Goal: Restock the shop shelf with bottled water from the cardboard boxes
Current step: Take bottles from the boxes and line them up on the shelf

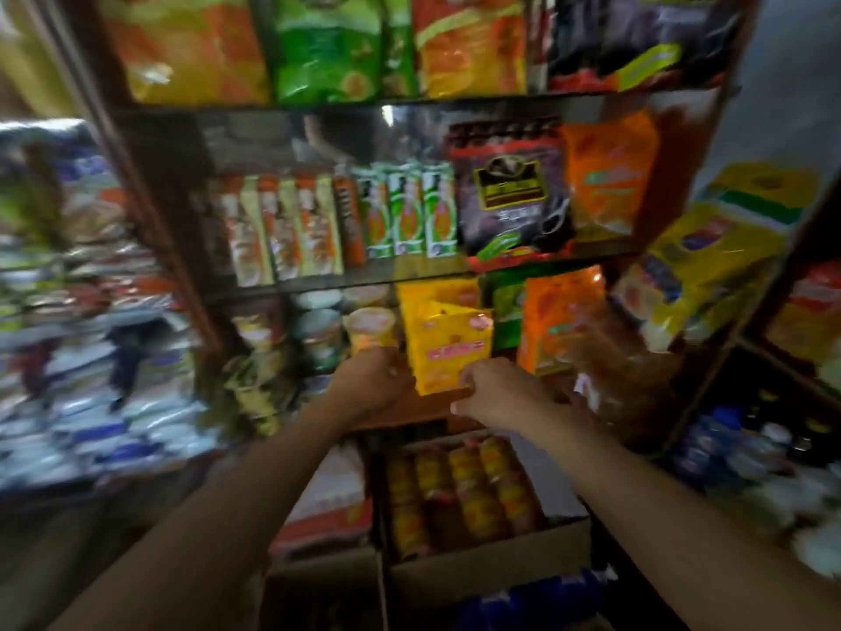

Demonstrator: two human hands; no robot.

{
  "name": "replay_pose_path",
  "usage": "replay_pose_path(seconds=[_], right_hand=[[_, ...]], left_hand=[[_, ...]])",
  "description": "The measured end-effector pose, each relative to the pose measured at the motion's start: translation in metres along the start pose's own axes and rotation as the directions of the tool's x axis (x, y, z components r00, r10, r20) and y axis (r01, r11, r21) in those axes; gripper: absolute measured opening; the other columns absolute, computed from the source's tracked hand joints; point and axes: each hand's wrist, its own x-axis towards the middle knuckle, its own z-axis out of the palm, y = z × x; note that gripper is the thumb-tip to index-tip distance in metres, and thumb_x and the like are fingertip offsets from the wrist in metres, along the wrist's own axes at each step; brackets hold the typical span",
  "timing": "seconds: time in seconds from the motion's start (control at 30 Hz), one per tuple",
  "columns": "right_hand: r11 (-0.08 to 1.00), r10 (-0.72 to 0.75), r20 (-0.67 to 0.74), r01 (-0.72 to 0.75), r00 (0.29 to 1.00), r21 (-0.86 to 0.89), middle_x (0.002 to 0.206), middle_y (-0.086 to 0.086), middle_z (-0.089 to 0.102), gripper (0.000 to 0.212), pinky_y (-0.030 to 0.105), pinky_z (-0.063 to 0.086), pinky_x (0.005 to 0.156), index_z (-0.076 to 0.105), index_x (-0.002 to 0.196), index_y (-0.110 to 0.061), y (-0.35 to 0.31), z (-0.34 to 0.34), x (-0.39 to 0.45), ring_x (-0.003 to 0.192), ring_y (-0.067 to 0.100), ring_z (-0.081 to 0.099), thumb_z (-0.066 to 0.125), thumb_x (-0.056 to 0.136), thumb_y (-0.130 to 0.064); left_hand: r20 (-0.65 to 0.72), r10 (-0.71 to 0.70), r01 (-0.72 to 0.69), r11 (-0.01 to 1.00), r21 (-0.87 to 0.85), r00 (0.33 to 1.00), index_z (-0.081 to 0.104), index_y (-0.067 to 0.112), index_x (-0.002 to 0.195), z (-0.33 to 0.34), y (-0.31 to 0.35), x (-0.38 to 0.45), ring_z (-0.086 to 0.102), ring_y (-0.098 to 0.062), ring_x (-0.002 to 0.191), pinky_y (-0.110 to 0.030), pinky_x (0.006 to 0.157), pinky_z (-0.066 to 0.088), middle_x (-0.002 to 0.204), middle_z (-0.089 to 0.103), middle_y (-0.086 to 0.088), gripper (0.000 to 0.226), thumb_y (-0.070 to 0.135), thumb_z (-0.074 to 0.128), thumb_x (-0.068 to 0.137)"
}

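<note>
Both my hands reach to the wooden shelf (409, 409) at mid height. My left hand (371, 380) grips the lower left edge of a yellow snack packet (448, 346) that stands tilted on the shelf. My right hand (496, 393) pinches the packet's lower right corner. An open cardboard box (491, 567) below the shelf holds several bottles with yellow labels (464, 489). Blue-capped water bottles (737, 441) show blurred at the lower right. The picture is blurred by motion.
Noodle cups (371, 327) and tins stand left of the packet, orange bags (559, 321) to its right. Upper shelves carry snack bags and boxed tubes (409, 211). Stacked packets (91, 334) fill the left side. A second box (327, 507) sits left of the open one.
</note>
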Motion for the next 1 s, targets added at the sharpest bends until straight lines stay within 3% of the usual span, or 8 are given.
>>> replay_pose_path(seconds=[0.17,0.27,0.37,0.47,0.6,0.73,0.83,1.0], right_hand=[[0.994,-0.098,0.164,0.089,0.982,0.058,0.122,0.005,0.061,0.044,0.033,0.049,0.090,0.060,0.120,-0.019,-0.076,0.072,0.036,0.113,0.023,0.057,0.069,0.082,-0.039],[0.988,-0.107,0.271,0.072,0.957,0.133,0.114,0.014,0.065,0.041,0.040,0.053,0.086,0.065,0.113,-0.006,-0.112,0.119,0.055,0.101,0.027,0.063,0.069,0.080,-0.031],[0.980,-0.117,0.372,0.046,0.921,0.193,0.112,0.006,0.066,0.041,0.032,0.051,0.075,0.065,0.111,-0.011,-0.137,0.176,0.071,0.097,0.022,0.063,0.069,0.079,-0.036],[0.963,-0.088,0.463,-0.044,0.882,0.267,0.109,0.007,0.067,0.042,0.034,0.053,0.084,0.066,0.109,-0.009,-0.148,0.244,0.082,0.097,0.021,0.063,0.071,0.078,-0.037],[0.937,0.017,0.612,-0.226,0.791,0.267,0.116,0.002,0.062,0.049,0.032,0.049,0.094,0.062,0.117,-0.016,-0.146,0.341,0.093,0.109,0.019,0.059,0.072,0.077,-0.041],[0.867,0.138,0.703,-0.428,0.698,0.255,0.116,0.002,0.059,0.051,0.019,0.043,0.084,0.057,0.127,-0.012,-0.125,0.433,0.112,0.103,0.014,0.056,0.070,0.083,-0.033],[0.822,0.208,0.749,-0.527,0.630,0.215,0.134,0.004,0.051,0.054,0.022,0.040,0.088,0.052,0.132,-0.010,-0.107,0.499,0.120,0.121,0.020,0.052,0.069,0.085,-0.029],[0.791,0.272,0.782,-0.593,0.560,0.150,0.136,0.007,0.051,0.055,0.028,0.042,0.095,0.051,0.133,-0.011,-0.078,0.608,0.129,0.125,0.024,0.050,0.071,0.084,-0.027]], left_hand=[[0.069,-0.205,0.207,0.978,-0.027,0.976,0.062,0.016,0.116,-0.013,-0.103,-0.036,0.061,-0.025,0.107,-0.032,0.086,0.047,0.111,0.067,-0.005,0.050,0.053,0.063,0.081],[0.101,-0.295,0.302,0.951,-0.064,0.950,0.063,0.018,0.119,-0.007,-0.160,-0.049,0.059,-0.024,0.113,-0.028,0.087,0.044,0.116,0.066,-0.005,0.037,0.038,0.062,0.088],[0.170,-0.422,0.447,0.882,-0.151,0.890,0.063,0.012,0.117,0.015,-0.217,-0.058,0.059,-0.021,0.110,-0.026,0.093,0.045,0.117,0.065,-0.007,0.037,0.033,0.066,0.085],[0.281,-0.503,0.564,0.799,-0.208,0.817,0.067,0.011,0.108,0.055,-0.273,-0.065,0.062,-0.022,0.104,-0.033,0.094,0.049,0.111,0.067,-0.008,0.035,0.035,0.068,0.083],[0.438,-0.528,0.667,0.694,-0.270,0.727,0.069,0.010,0.092,0.127,-0.342,-0.066,0.064,-0.021,0.082,-0.035,0.084,0.052,0.086,0.067,-0.008,0.017,0.024,0.069,0.083],[0.549,-0.544,0.756,0.584,-0.294,0.634,0.060,0.015,0.070,0.204,-0.388,-0.060,0.053,-0.010,0.054,-0.019,0.053,0.043,0.063,0.057,-0.001,0.019,0.021,0.067,0.086],[0.623,-0.536,0.802,0.529,-0.278,0.570,0.060,0.010,0.075,0.268,-0.420,-0.055,0.051,-0.012,0.060,-0.023,0.061,0.042,0.068,0.055,-0.004,0.019,0.024,0.065,0.088],[0.672,-0.561,0.857,0.461,-0.230,0.482,0.052,0.020,0.067,0.369,-0.471,-0.044,0.058,-0.024,0.087,-0.034,0.080,0.047,0.091,0.060,-0.011,0.025,0.023,0.066,0.087]])
